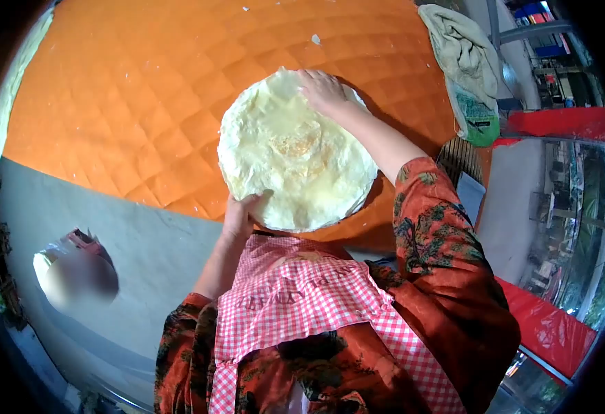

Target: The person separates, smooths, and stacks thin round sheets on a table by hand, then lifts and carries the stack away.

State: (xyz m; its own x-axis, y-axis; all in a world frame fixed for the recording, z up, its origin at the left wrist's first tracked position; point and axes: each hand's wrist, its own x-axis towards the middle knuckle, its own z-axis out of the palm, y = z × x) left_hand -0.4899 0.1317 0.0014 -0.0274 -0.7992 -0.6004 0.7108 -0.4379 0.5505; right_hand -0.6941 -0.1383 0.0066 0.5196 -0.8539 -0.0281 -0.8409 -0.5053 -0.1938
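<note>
A round, pale stack of thin flatbreads point(282, 165) with faint brown patches lies near the edge of the orange-covered table, just in front of my apron. My left hand point(240, 214) grips its near left edge, thumb on top and the other fingers hidden beneath or behind the rim. At the far side, my right hand point(322, 91) rests on the top surface close to the edge, with its fingers stretched out flat. How many layers the stack has, I cannot tell.
The orange quilted table cover point(144, 103) carries small white scraps. A beige cloth point(458, 52) and a green-and-white bag point(478, 117) lie at its right edge. Pale sheets point(16, 83) hang at the far left. A blurred person point(78, 276) is on the floor side at left.
</note>
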